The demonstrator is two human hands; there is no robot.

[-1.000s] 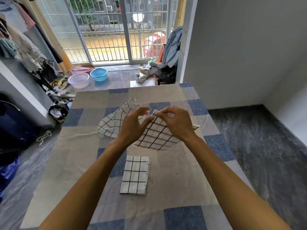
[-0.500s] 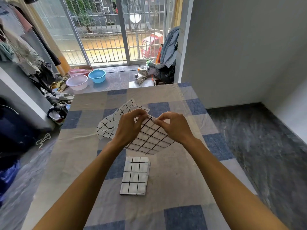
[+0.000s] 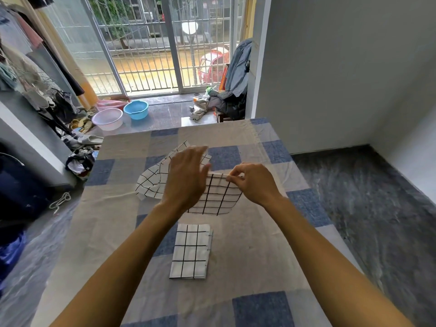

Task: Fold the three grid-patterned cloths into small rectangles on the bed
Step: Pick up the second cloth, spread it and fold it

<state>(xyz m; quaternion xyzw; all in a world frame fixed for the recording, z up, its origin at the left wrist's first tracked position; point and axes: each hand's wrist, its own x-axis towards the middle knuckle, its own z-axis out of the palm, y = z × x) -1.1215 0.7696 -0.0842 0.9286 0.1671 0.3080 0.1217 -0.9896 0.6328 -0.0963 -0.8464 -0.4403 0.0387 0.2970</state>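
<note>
A folded grid cloth (image 3: pixel 190 252) lies as a small rectangle on the bed (image 3: pixel 247 256), near me. Above the bed's middle hangs a second grid cloth (image 3: pixel 218 197), partly doubled over. My right hand (image 3: pixel 253 182) pinches its top edge between thumb and fingers. My left hand (image 3: pixel 186 178) is in front of that cloth's left part with fingers spread; whether it grips the cloth is hidden by the hand's back. A third grid cloth (image 3: pixel 153 180) lies crumpled and unfolded on the bed behind my left hand.
The bed has a beige and blue checked sheet. Past its far edge stand plastic basins (image 3: pixel 122 112) and a chair heaped with clothes (image 3: pixel 226 100). Clutter and hanging clothes (image 3: pixel 35 90) line the left side. Bare floor (image 3: pixel 365 208) lies to the right.
My left hand has opened its fingers and slid left and up along the held cloth's edge. The right hand keeps its pinch, and the cloth hangs lower.
</note>
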